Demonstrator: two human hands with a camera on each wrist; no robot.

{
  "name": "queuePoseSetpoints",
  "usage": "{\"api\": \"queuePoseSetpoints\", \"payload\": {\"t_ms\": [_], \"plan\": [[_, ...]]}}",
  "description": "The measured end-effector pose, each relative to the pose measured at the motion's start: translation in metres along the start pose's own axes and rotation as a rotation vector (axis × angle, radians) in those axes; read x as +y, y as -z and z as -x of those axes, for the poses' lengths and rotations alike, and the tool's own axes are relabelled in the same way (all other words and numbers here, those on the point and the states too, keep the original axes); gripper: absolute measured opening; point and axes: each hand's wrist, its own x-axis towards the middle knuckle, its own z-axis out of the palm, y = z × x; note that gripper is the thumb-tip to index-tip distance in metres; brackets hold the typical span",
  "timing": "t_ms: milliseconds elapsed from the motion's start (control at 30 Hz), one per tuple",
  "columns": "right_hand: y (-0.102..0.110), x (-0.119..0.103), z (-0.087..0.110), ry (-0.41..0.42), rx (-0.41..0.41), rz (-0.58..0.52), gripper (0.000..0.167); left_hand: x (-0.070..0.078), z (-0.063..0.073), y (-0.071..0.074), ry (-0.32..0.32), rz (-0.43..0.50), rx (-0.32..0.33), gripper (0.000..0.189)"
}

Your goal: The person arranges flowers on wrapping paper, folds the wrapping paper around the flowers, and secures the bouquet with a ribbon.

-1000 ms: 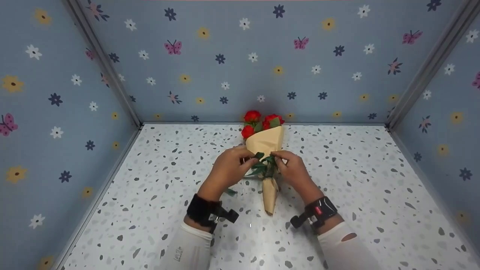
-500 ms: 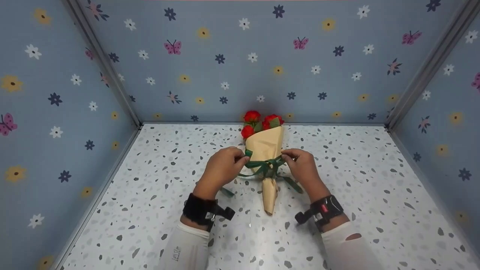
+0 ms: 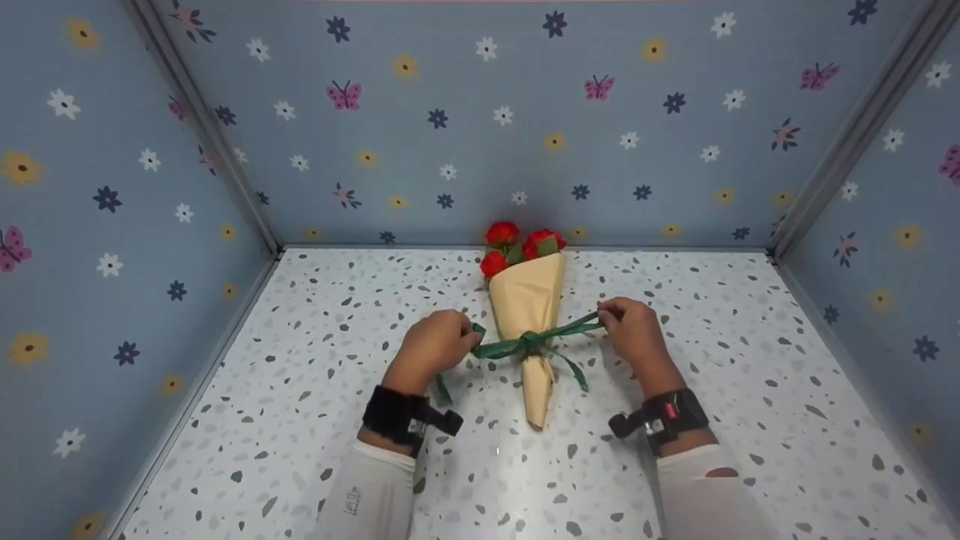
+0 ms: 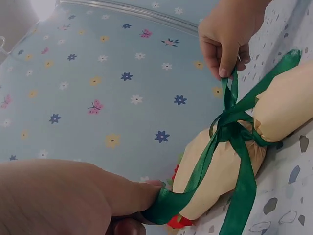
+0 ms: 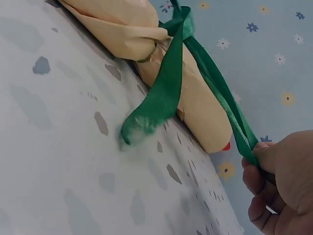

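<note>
A bouquet (image 3: 525, 296) of red roses (image 3: 502, 233) in tan wrapping paper lies on the speckled table, its blooms toward the back wall. Round its narrow waist runs a green ribbon (image 3: 529, 343), knotted in front. My left hand (image 3: 435, 343) pinches one part of the ribbon out to the left. On the other side my right hand (image 3: 634, 330) pinches a doubled length of it, drawn out to the right, as the right wrist view shows. A loose tail (image 5: 161, 93) hangs from the knot toward the tabletop. Another end (image 3: 442, 390) dangles below my left hand.
The speckled tabletop (image 3: 300, 450) stretches out on both sides of the bouquet. A blue patterned panel (image 3: 480, 112) stands behind it, with side panels (image 3: 75, 262) at left and right. Each wrist wears a black strap with a camera.
Both hands have moved apart and slightly down, the right one farther. The ribbon between them has drawn out straighter, and its loops have pulled into a tighter knot at the bouquet's waist.
</note>
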Motion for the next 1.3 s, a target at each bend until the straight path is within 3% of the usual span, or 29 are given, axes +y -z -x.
{"api": "queuePoseSetpoints", "payload": {"t_ms": [167,433,633,1133,1300], "plan": [[0.013,0.015,-0.002,-0.028,-0.053,0.049,0.020,-0.009,-0.002,-0.005,0.038,0.019,-0.090,0.023],[0.030,0.034,-0.004,-0.070,-0.119,0.052,0.020,-0.020,-0.007,-0.011,-0.011,-0.010,-0.147,0.032],[0.036,0.040,-0.004,-0.103,-0.147,0.077,0.019,-0.023,-0.011,-0.016,-0.061,-0.032,-0.172,0.036],[0.042,0.044,-0.005,-0.168,-0.179,0.094,0.019,-0.025,-0.006,-0.019,0.001,-0.024,-0.193,0.022],[0.043,0.045,-0.003,-0.124,-0.167,0.117,0.019,-0.026,-0.003,-0.020,0.012,-0.005,-0.189,0.022]]}}
